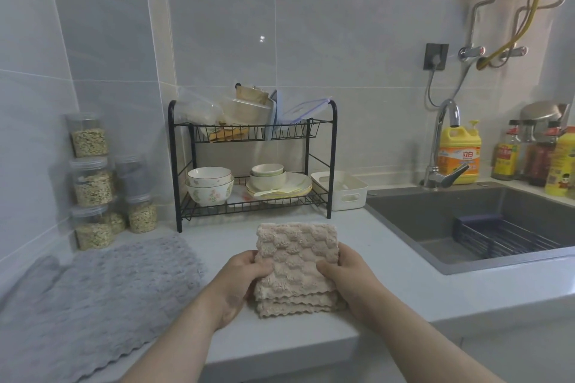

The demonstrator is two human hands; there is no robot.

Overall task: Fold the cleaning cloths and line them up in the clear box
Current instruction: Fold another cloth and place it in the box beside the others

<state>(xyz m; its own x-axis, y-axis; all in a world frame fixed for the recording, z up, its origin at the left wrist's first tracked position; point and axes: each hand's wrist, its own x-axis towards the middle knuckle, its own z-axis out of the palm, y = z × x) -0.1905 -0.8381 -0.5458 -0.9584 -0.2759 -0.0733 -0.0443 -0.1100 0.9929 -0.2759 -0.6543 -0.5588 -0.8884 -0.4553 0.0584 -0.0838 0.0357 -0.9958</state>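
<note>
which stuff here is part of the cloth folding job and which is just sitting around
Part of the job: beige cloth, folded, gripped at its sides by the left hand and right hand; grey cloths lying flat on the counter's left.

Just lying about: dish rack with bowls; grain jars; white bin; sink; yellow detergent bottle.

This is a home kitchen. A sink (466, 221) with a tap (443, 140) is sunk into the bench (389, 274). A dish rack (253, 162) of bowls, grain jars (93, 180) and a dish-soap bottle (460, 152) stand against grey wall tiles.
</note>
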